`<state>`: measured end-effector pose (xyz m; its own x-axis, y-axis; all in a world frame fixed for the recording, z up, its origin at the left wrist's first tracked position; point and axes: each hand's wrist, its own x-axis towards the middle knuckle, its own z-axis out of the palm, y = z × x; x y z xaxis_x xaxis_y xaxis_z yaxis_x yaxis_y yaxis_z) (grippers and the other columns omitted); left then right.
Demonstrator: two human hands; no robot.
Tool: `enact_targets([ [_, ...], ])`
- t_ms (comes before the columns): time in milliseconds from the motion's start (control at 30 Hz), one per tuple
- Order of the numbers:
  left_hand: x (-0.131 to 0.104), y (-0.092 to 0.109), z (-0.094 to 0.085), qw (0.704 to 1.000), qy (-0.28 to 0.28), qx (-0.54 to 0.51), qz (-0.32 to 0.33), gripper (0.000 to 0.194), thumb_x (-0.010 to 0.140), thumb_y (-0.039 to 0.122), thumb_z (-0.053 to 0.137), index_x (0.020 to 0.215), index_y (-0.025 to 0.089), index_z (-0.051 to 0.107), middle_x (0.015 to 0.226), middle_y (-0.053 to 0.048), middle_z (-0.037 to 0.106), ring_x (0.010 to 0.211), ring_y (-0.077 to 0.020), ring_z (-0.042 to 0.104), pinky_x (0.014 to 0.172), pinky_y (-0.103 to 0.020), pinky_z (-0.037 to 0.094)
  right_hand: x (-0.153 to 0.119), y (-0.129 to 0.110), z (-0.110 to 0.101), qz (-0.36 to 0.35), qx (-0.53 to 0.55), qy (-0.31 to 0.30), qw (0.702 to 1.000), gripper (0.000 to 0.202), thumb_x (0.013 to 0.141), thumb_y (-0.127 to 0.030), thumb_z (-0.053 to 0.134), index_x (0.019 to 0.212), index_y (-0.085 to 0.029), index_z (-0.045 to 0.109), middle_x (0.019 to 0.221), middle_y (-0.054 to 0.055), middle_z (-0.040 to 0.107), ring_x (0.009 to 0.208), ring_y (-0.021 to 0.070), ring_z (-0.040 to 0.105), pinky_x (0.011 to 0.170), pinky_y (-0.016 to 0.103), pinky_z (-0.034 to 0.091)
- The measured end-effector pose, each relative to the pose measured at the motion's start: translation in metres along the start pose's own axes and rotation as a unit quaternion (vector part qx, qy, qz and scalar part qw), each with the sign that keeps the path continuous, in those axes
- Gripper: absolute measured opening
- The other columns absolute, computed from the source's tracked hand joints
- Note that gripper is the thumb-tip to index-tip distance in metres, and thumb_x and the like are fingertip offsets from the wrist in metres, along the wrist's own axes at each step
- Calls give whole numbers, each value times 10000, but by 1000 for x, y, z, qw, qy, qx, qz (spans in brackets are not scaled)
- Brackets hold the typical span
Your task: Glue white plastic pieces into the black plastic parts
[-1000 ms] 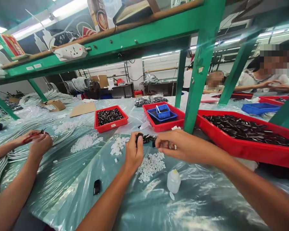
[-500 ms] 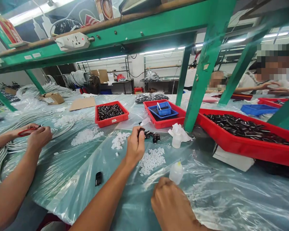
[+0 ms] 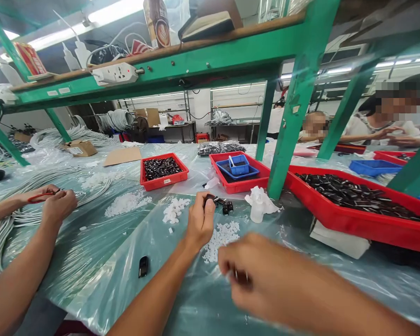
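Note:
My left hand is closed on a small black part, pinched between thumb and fingers, beside several loose black parts. My right hand, blurred by motion, is curled above the sheet-covered table; whatever its fingers hold, if anything, cannot be made out. It is just in front of a pile of small white pieces. Rounder white pieces lie left of my left hand. A single black part rests on the plastic sheet left of my left forearm.
Red trays hold dark parts, with a larger one at right. A white bottle stands near a green post. At left, a person's hands hold red-handled pliers beside coiled cables. Two people sit at the back right.
My right hand has risen and swung forward over the spot where the yellow-tipped bottle showed, which is now hidden. My left hand keeps its pinch. The view has tilted slightly upward.

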<state>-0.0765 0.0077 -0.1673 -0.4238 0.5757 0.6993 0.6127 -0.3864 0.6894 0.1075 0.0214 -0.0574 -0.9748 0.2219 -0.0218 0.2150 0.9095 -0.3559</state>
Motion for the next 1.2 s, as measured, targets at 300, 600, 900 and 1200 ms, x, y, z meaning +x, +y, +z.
enact_targets([
  [300, -13, 7, 14, 999, -44, -20, 24, 160, 1052, 329, 411, 1116, 213, 501, 766, 21, 563, 627, -132, 496, 604, -258, 355, 32, 60, -19, -100, 357, 234, 899, 135, 912, -278, 625, 939, -173, 705, 921, 53, 733, 893, 189, 685, 814, 338, 556],
  [600, -8, 15, 14, 999, -45, -5, 28, 180, 1053, 340, 412, 1101, 199, 512, 729, 30, 566, 600, -127, 493, 589, -251, 356, 41, 65, -2, -115, 195, 320, 920, 131, 936, -167, 601, 956, -182, 730, 944, 50, 706, 868, 171, 649, 766, 298, 506],
  [900, -8, 18, 14, 997, -55, 25, 40, 182, 1050, 327, 402, 1079, 191, 519, 690, 32, 534, 582, -130, 465, 582, -253, 353, 39, 68, -4, -119, 103, 334, 929, 129, 947, -125, 587, 954, -168, 708, 882, 35, 716, 779, 151, 639, 693, 259, 470],
  [1200, -9, 21, 13, 994, -90, 31, 51, 192, 1032, 259, 388, 1077, 188, 560, 776, -1, 602, 602, -128, 504, 598, -251, 377, 39, 75, 0, -154, 19, 280, 948, 165, 940, -107, 533, 913, -129, 694, 862, 63, 638, 768, 167, 574, 686, 285, 420],
])
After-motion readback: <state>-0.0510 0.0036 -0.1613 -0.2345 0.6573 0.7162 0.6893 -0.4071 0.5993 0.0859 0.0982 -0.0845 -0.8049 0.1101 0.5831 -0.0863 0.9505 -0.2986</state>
